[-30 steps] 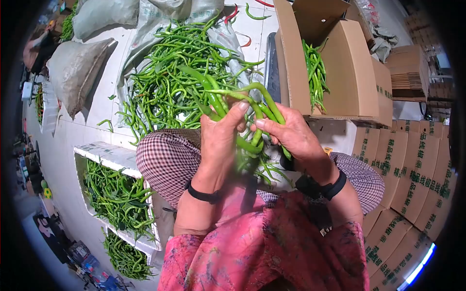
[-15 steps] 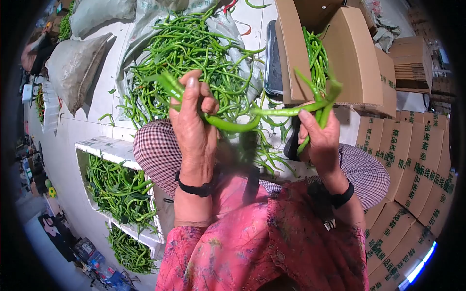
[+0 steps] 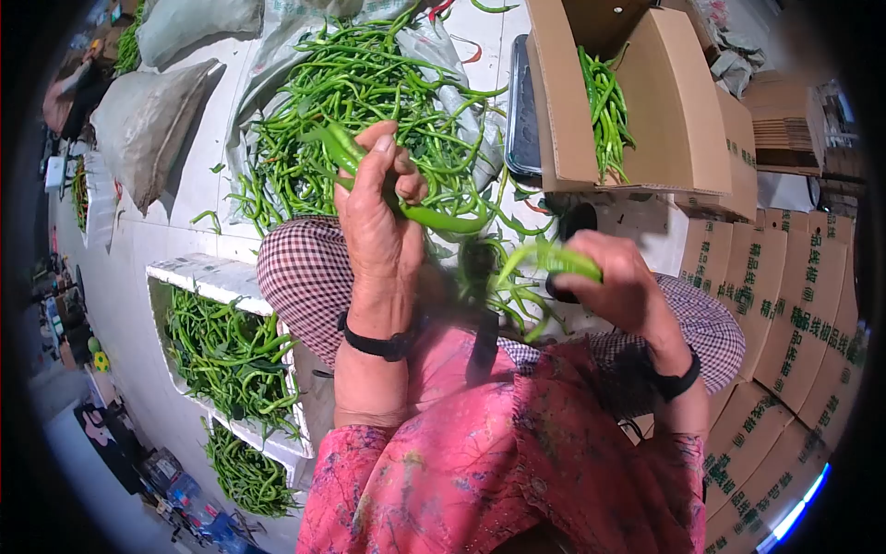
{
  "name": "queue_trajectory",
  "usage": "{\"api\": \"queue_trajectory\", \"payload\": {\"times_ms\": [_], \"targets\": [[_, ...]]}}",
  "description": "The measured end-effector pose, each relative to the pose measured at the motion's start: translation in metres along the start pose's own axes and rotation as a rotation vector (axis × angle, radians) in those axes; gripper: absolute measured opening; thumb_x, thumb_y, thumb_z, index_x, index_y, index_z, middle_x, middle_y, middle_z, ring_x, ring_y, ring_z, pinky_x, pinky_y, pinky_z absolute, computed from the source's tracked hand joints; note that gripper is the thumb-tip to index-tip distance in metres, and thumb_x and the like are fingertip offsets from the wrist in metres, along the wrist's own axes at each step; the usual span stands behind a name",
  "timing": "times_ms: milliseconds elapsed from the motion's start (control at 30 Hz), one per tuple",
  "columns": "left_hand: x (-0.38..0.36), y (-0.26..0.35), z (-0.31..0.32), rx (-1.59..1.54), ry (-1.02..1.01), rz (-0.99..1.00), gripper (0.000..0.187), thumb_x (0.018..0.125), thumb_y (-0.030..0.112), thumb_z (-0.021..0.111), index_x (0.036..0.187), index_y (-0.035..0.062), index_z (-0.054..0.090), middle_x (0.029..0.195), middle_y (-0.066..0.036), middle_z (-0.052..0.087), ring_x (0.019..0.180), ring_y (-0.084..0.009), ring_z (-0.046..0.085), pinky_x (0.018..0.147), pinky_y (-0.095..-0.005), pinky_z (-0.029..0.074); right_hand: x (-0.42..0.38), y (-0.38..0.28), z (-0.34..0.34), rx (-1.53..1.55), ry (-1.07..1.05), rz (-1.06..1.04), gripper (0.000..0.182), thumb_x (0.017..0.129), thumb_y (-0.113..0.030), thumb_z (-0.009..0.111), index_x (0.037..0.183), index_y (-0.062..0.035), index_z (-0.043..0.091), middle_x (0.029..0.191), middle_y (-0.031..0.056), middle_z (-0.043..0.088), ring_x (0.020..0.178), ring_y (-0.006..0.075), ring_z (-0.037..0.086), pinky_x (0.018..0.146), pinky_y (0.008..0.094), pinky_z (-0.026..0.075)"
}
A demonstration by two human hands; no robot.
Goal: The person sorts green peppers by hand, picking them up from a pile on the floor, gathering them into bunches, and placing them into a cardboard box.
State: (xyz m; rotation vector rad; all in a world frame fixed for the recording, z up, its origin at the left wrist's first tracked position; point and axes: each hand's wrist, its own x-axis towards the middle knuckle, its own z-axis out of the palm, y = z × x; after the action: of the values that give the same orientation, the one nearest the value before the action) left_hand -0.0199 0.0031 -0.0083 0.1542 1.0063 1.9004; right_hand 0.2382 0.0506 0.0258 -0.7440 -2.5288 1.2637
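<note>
My left hand is closed around several green peppers, whose ends stick out above and below the fingers. To the right, my right hand grips more green peppers, which are blurred and point left and down. Beyond both hands a big heap of green peppers lies on a pale plastic sheet. Some loose peppers are on the floor between my knees. An open cardboard box at the upper right holds a bundle of green peppers.
White foam boxes of peppers stand at the left. A dark tray-like object lies beside the cardboard box. Full sacks rest at the upper left. Printed cardboard covers the right side, with a folded cardboard stack above.
My right hand has turned over and moved slightly down, and the peppers in it now hang toward the left. My left hand has shifted slightly right, still holding its peppers.
</note>
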Motion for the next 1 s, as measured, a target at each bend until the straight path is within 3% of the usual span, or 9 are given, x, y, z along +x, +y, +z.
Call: {"api": "queue_trajectory", "payload": {"times_ms": [67,167,233,267,333,433,667,867,1000], "targets": [[-0.001,-0.005,0.003,-0.071,-0.028,-0.062,0.026,0.093,0.018,0.056,0.113,0.0009,0.055,0.075,-0.001,0.051,0.056,-0.008,0.04,0.05,-0.0225,0.031,0.012,-0.008,0.004,0.157,0.101,0.471,0.026,0.073,-0.006,0.075,0.096,-0.0023,0.063,0.079,0.0078,0.06,0.067,0.0176,0.054,0.064,0.0296,0.045],[-0.003,-0.01,0.008,-0.143,-0.07,-0.115,0.032,0.094,0.025,0.054,0.113,-0.0009,0.055,0.073,-0.001,0.05,0.057,-0.0101,0.04,0.052,-0.0245,0.032,0.033,-0.018,0.016,0.513,0.328,0.469,0.036,0.072,-0.009,0.077,0.103,-0.0017,0.06,0.08,0.0064,0.058,0.066,0.0135,0.051,0.062,0.0279,0.045],[-0.008,-0.015,0.015,-0.156,-0.107,-0.164,0.036,0.094,0.028,0.052,0.114,-0.0024,0.055,0.073,-0.002,0.052,0.058,-0.0102,0.042,0.052,-0.0244,0.032,0.051,-0.023,0.025,0.32,0.238,0.27,0.045,0.07,-0.013,0.08,0.109,-0.0009,0.058,0.083,0.0024,0.058,0.071,0.0074,0.05,0.065,0.0261,0.046],[-0.005,-0.022,0.007,-0.253,-0.25,-0.208,0.04,0.094,0.03,0.05,0.116,-0.0033,0.055,0.076,-0.005,0.057,0.059,-0.0118,0.046,0.054,-0.0255,0.037,0.06,-0.029,0.03,0.263,0.159,0.357,0.045,0.072,-0.012,0.079,0.11,-0.0007,0.059,0.082,0.0015,0.057,0.072,0.0065,0.05,0.065,0.0258,0.045],[-0.008,-0.02,0.011,-0.196,-0.159,-0.202,0.044,0.095,0.033,0.049,0.118,-0.0037,0.054,0.083,-0.009,0.061,0.065,-0.0161,0.052,0.06,-0.03,0.044,0.069,-0.027,0.038,0.205,0.081,0.439,0.044,0.073,-0.012,0.078,0.111,-0.0004,0.059,0.081,0.0006,0.057,0.073,0.0056,0.049,0.065,0.0255,0.045],[-0.009,-0.012,0.018,-0.322,-0.145,-0.175,0.047,0.093,0.036,0.052,0.119,-0.0029,0.054,0.089,-0.01,0.061,0.075,-0.0198,0.054,0.071,-0.0352,0.047,0.07,-0.005,0.045,0.741,0.109,0.371,0.035,0.083,-0.015,0.072,0.114,-0.0016,0.062,0.083,-0.0042,0.058,0.076,0.0044,0.05,0.067,0.0245,0.045],[0.009,-0.021,-0.003,-0.381,-0.161,-0.228,0.03,0.099,0.028,0.051,0.111,0.0013,0.055,0.095,-0.008,0.061,0.087,-0.0208,0.058,0.081,-0.0358,0.048,0.057,0.004,0.018,0.92,-0.19,0.44,0.03,0.092,-0.028,0.06,0.106,-0.0017,0.063,0.088,-0.001,0.06,0.074,0.0054,0.05,0.066,0.0209,0.04],[0.015,-0.019,-0.011,-0.333,-0.101,-0.12,0.024,0.097,0.022,0.053,0.111,0.0032,0.056,0.102,-0.01,0.063,0.096,-0.0232,0.061,0.087,-0.0379,0.05,0.034,0.016,0.009,1.231,0.005,0.456,0.024,0.092,-0.021,0.06,0.104,-0.001,0.055,0.083,0.004,0.058,0.069,0.0099,0.053,0.063,0.0222,0.043],[0.002,-0.019,0.012,-0.1,-0.217,-0.191,0.038,0.093,0.018,0.055,0.124,-0.0037,0.051,0.101,-0.013,0.061,0.085,-0.02,0.06,0.074,-0.0303,0.052,0.029,0.018,0.01,1.425,0.212,0.351,0.026,0.087,-0.008,0.064,0.108,-0.0005,0.052,0.08,0.0012,0.053,0.066,0.0076,0.05,0.059,0.02,0.04]]}}
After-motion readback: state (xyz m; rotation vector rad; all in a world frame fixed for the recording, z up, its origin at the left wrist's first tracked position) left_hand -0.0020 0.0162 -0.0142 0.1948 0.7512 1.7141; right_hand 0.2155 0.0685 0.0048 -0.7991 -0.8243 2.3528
